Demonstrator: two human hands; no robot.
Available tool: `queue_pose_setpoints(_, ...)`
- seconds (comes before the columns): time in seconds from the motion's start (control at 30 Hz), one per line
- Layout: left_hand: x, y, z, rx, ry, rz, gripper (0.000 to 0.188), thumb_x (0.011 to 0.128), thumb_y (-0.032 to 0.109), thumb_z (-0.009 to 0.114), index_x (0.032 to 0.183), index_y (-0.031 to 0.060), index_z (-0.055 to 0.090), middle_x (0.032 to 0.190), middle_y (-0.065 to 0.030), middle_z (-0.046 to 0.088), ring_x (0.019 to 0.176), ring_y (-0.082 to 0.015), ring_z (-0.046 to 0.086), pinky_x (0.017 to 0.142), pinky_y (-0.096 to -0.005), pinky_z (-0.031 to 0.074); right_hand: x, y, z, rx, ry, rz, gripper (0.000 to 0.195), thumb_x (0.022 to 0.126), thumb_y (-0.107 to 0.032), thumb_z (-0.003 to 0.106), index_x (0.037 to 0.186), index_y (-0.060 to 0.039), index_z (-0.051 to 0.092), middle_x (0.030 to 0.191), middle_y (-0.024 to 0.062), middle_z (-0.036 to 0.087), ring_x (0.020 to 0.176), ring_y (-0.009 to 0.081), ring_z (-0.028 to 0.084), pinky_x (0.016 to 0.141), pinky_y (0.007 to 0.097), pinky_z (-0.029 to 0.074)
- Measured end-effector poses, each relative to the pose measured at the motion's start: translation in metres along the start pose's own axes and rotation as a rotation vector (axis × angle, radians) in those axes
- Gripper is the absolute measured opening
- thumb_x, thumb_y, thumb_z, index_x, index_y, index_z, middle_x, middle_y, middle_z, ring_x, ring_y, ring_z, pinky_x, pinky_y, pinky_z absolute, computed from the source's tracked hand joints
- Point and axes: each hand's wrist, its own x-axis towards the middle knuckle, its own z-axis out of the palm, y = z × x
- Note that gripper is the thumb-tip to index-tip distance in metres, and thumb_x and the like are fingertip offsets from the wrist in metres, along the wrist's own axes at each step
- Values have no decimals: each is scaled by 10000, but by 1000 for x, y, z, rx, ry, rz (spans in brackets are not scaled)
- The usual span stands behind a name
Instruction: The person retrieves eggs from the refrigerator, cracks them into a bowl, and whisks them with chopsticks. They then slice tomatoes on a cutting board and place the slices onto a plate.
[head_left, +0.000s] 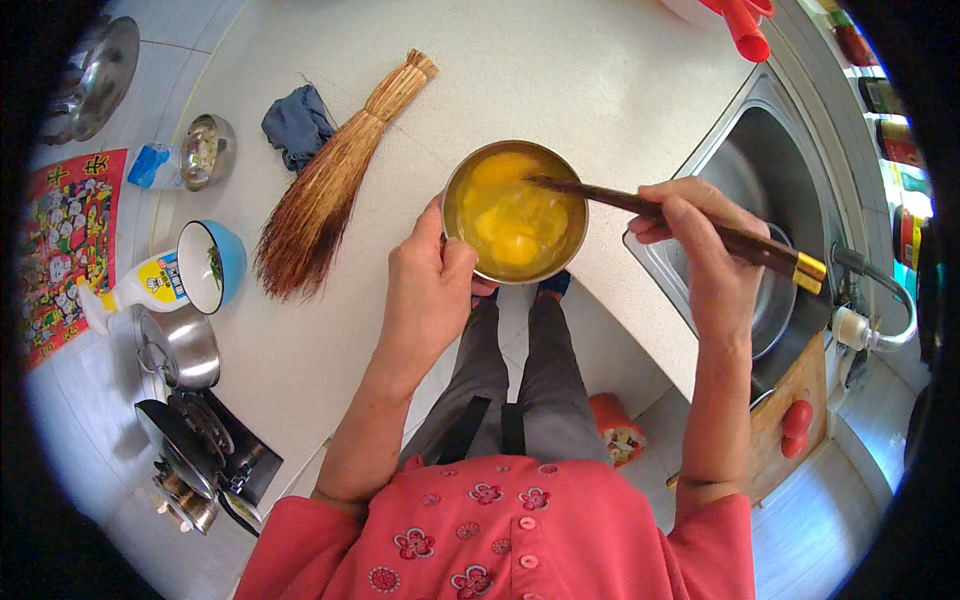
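A round metal bowl is held up in front of me, its rim gripped at the lower left by my left hand. Inside lie raw eggs, with yellow yolk spread unevenly through clear white. My right hand grips dark wooden chopsticks with gold-coloured ends. Their tips dip into the egg near the upper right of the bowl. The chopsticks lie close together, so their exact count is hard to tell.
Left on the counter are a straw hand broom, a dark blue cloth, a blue bowl with chopped greens, a white bottle, a metal bowl and a steel pot. Rightward, a sink adjoins a wooden cutting board bearing red items.
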Motion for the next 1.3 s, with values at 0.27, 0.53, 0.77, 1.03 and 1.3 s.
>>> queue_pose_setpoints(0.27, 2, -1, 2, 24, -8, -13, 390, 981, 3, 381, 1348, -68, 492, 1057, -165, 687, 826, -216, 730, 626, -301, 642, 1, 7, -7, -9, 6, -11, 193, 950, -57, 584, 962, 67, 732, 824, 124, 708, 756, 149, 684, 719, 266, 558)
queue_pose_setpoints(0.53, 4, -1, 5, 25, -3, -15, 364, 1005, 30, 399, 1343, -55, 504, 1032, -162, 700, 831, -203, 729, 632, -297, 637, -8, 6, 8, -35, -198, 36, 197, 955, -86, 606, 994, 69, 722, 838, 110, 706, 744, 139, 681, 677, 271, 548)
queue_pose_setpoints(0.77, 5, -1, 5, 11, 1, -9, 394, 973, -10, 386, 1344, -57, 507, 1017, -159, 702, 807, -207, 731, 626, -300, 635, -14, -2, 11, -274, -32, 59, 162, 950, -106, 626, 978, 30, 708, 774, 67, 673, 686, 81, 612, 626, 242, 503)
queue_pose_setpoints(1.03, 7, -2, 2, 26, 3, -36, 403, 961, -22, 384, 1344, -67, 502, 1032, -162, 696, 824, -213, 731, 628, -302, 638, -16, -6, 11, -68, 300, 90, 172, 933, -125, 676, 972, 28, 744, 696, 58, 676, 581, 69, 592, 524, 211, 475)
queue_pose_setpoints(1.3, 6, -10, 1, 40, 4, 22, 392, 965, -17, 391, 1336, -67, 506, 1030, -155, 691, 821, -208, 730, 617, -291, 633, -11, 13, 14, 94, 299, 175, 202, 952, -127, 642, 937, 62, 711, 698, 94, 676, 554, 130, 633, 516, 260, 534)
